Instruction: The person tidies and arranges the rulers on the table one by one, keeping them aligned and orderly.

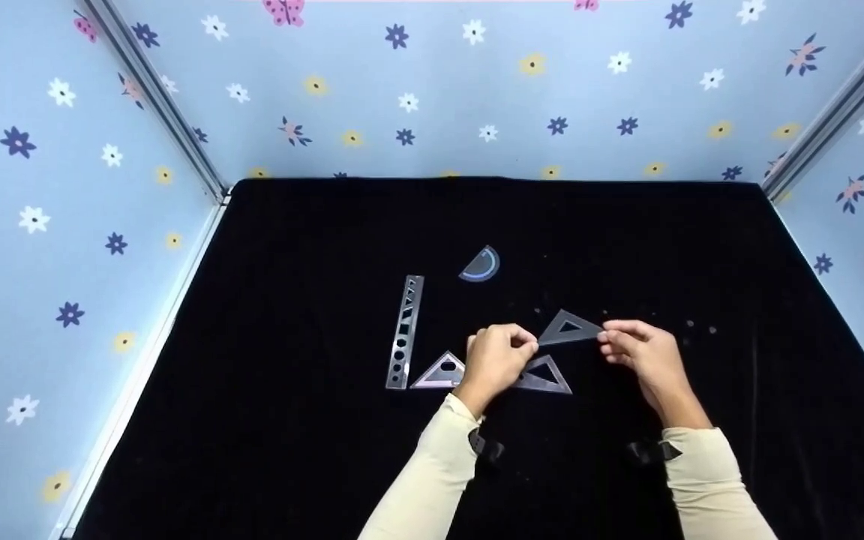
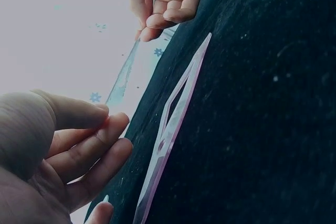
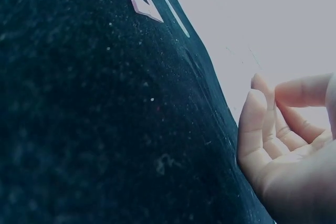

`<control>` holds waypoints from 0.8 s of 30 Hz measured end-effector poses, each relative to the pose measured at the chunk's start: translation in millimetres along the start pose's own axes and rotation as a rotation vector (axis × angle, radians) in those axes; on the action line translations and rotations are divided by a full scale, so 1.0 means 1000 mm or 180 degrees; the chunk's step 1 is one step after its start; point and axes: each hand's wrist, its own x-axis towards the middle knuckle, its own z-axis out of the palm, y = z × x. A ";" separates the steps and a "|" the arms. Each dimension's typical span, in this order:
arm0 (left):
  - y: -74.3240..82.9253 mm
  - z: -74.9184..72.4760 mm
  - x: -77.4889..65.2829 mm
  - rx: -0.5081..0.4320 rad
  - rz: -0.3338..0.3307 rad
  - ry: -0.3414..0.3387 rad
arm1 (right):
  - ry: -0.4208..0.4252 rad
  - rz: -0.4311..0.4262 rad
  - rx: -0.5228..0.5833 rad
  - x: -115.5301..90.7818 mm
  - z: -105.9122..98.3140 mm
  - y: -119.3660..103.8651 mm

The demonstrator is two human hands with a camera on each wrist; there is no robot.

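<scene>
A clear set square (image 1: 568,337) with a triangular cutout is stretched between both hands. My left hand (image 1: 498,356) pinches its left corner between thumb and fingers. At the opposite corner, the right hand (image 1: 646,356) grips it with the fingertips. The left wrist view shows this set square (image 2: 124,77) nearly edge-on, raised off the black cloth. Beneath and beside the left hand lie two more set squares, one (image 1: 432,383) at its left and a pink-edged one (image 1: 561,384) at its right. The left hand hides part of both.
A long clear ruler (image 1: 391,367) with shaped cutouts lies left of the set squares. Farther back on the black cloth (image 1: 312,262) rests a small protractor (image 1: 481,265). Flower-patterned walls (image 1: 447,97) enclose the back and sides.
</scene>
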 end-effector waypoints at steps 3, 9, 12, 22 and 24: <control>0.002 0.001 0.000 -0.0009 0.0029 -0.0002 | -0.0002 0.0012 0.0073 -0.002 -0.002 0.000; 0.009 0.005 0.000 -0.0003 0.0071 -0.0033 | -0.0016 0.0052 0.0208 -0.007 -0.010 -0.002; 0.011 0.009 -0.003 0.0008 0.0145 -0.0014 | 0.0015 0.0055 0.0284 -0.010 -0.014 -0.004; 0.013 0.017 -0.016 -0.0027 0.0206 0.0064 | 0.0017 0.0108 0.0328 -0.021 -0.019 -0.003; 0.012 0.017 -0.018 -0.0001 0.0212 0.0045 | 0.0023 0.0123 0.0332 -0.024 -0.019 -0.001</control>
